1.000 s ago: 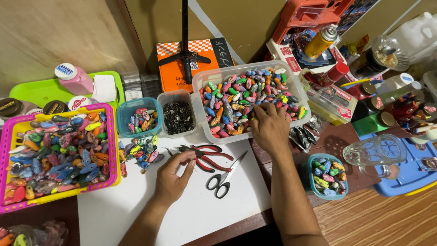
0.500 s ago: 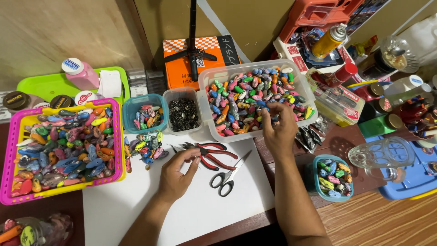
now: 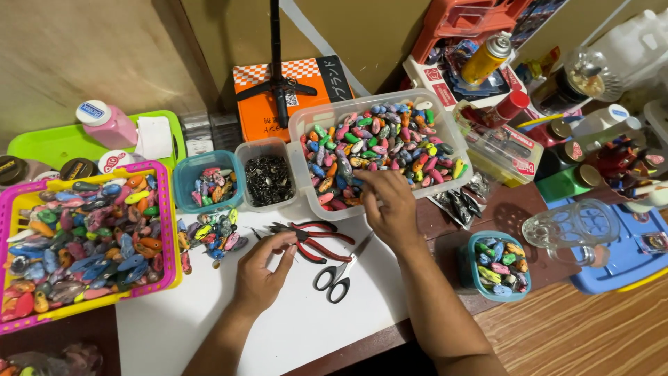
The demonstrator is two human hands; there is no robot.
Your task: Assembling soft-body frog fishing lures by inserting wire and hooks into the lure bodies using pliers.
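My right hand (image 3: pixel 391 207) reaches over the front wall of a clear plastic bin (image 3: pixel 303 125) filled with small, colourful, oval painted pieces (image 3: pixel 379 143). Its fingertips are curled down among the pieces near the front edge, and what they hold is hidden. My left hand (image 3: pixel 260 273) rests on a white board (image 3: pixel 278 327), thumb and forefinger pinched together at the nose of red-handled pliers (image 3: pixel 316 240). Anything between those fingers is too small to see. Black-handled scissors (image 3: pixel 337 276) lie just right of my left hand.
A pink-and-yellow basket (image 3: pixel 167 230) of similar pieces stands at the left. Behind the board are a teal tub (image 3: pixel 186 182) and a clear tub of dark metal bits (image 3: pixel 266 179). A loose pile of pieces (image 3: pixel 212 233), another teal tub (image 3: pixel 495 268), a glass mug (image 3: pixel 574 226) and cluttered bottles surround them.
My right hand has slid a little left and nearer along the clear bin, to its front edge. My left hand stays beside the pliers.
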